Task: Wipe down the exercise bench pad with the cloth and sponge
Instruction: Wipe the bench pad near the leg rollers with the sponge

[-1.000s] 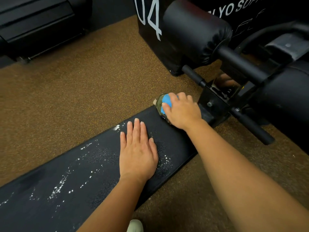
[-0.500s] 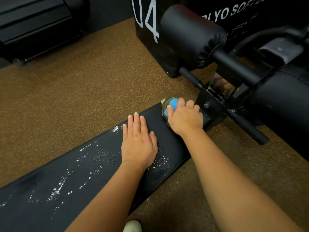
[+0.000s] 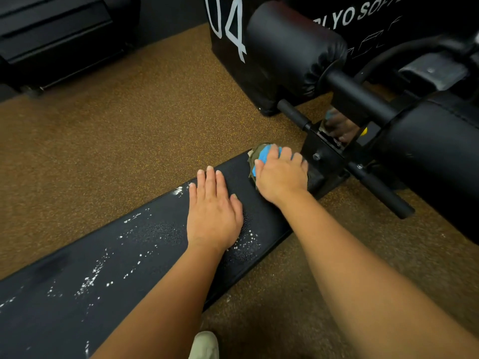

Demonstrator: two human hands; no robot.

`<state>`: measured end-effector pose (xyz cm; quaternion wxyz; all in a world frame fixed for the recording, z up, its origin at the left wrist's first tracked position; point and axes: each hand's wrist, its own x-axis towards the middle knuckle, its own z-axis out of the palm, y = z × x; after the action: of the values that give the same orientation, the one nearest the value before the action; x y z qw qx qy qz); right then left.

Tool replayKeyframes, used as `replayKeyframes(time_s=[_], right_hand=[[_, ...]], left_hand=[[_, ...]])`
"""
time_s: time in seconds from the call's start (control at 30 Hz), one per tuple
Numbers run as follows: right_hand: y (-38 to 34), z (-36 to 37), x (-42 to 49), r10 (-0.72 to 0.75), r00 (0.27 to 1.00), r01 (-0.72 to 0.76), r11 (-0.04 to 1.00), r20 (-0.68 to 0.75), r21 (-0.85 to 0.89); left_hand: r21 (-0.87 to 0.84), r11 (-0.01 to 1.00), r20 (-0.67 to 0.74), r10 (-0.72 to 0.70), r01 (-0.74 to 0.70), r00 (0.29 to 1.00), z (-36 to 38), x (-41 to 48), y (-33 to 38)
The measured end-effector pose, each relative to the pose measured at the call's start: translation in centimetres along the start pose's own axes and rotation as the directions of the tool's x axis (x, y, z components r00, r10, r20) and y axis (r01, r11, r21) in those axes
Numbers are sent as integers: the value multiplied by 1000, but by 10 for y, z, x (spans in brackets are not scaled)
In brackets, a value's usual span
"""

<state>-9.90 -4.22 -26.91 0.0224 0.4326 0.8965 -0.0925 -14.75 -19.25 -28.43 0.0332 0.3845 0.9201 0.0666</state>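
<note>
I'm pressing my right hand down on the blue sponge, fingers curled over it and gripping it together with the olive-green cloth wrapped under and around it. The bundle is sitting at the far end of the bench pad, at the corner on the floor side, just beside the black frame bracket. My left hand is lying flat on the pad, fingers straight and together, holding nothing, just bracing. Since a second ago the right hand is hardly shifting: it is working a short back-and-forth at the same corner, and the left hand is staying planted where it was. So I'm judging this as a scrub on the pad's end and not a long pass yet. The strip of pad between my two hands is looking clean and dark, but white specks are still scattered along the near stretch, plus a patch by my left wrist and a smear at the pad's far edge. Most of the pad is therefore still waiting to be wiped, and my left hand is covering part of it. A foam roller and a black box marked 04 are standing beyond on the brown floor.
</note>
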Motion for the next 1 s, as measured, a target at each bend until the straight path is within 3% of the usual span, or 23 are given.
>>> replayKeyframes(time_s=[0.1, 0.17, 0.27, 0.37, 0.47, 0.6, 0.77, 1.0], right_hand=[[15, -5, 7, -56, 998, 52, 994, 35, 98], [18, -4, -1, 93, 995, -98, 982, 40, 159], [7, -1, -20, 278, 957, -285, 953, 83, 103], [11, 0, -22, 187, 982, -189, 981, 40, 53], [23, -1, -19, 85, 996, -87, 990, 24, 114], [14, 4, -41, 272, 962, -265, 949, -18, 170], [15, 13, -66, 220, 975, -215, 968, -25, 132], [4, 12, -73, 331, 943, -316, 924, -37, 217]], left_hand=[[-2, 1000, 1, 6, -6, 1000, 0, 0, 0], [-4, 1000, 8, 4, -3, 1000, 0, -1, 0], [-3, 1000, 5, -1, 1, 1000, 0, -1, 0], [6, 1000, 8, 0, 0, 1000, 0, 0, 0], [5, 1000, 12, 0, 0, 1000, 0, -1, 0], [-1, 1000, 3, 1, -1, 1000, 1, -1, -2], [-26, 999, 24, 19, -19, 1000, -2, -4, -5], [-40, 996, 37, 77, -75, 996, -4, -11, -14]])
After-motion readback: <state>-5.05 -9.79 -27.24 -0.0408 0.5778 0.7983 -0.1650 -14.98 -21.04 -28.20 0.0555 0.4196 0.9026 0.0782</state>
